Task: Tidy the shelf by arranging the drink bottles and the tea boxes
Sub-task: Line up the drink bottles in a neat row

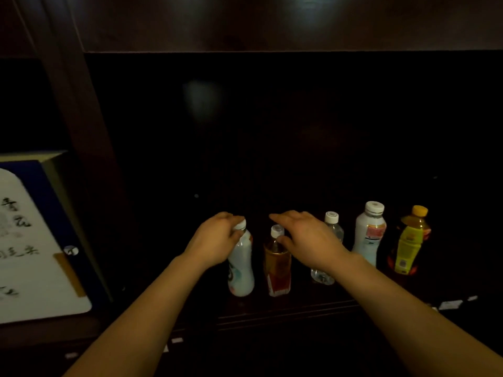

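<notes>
Several drink bottles stand in a row near the front of a dark wooden shelf (pixel 285 311). My left hand (pixel 217 240) grips the neck of a white bottle (pixel 242 270) at the left end. Beside it stands a brown tea bottle (pixel 277 270) with a white cap. My right hand (pixel 307 238) hovers over it with fingers stretched out and the thumb close to its neck; contact is unclear. Behind that hand a clear water bottle (pixel 333 227) is partly hidden. Further right are a white bottle (pixel 368 235) and a yellow-labelled tea bottle (pixel 409 240).
A large box (pixel 40 240) with a white panel of calligraphy and blue edges fills the neighbouring compartment at the left, beyond a wooden upright (pixel 89 159). The shelf's back is dark and deep. A wooden board (pixel 272 23) spans the top.
</notes>
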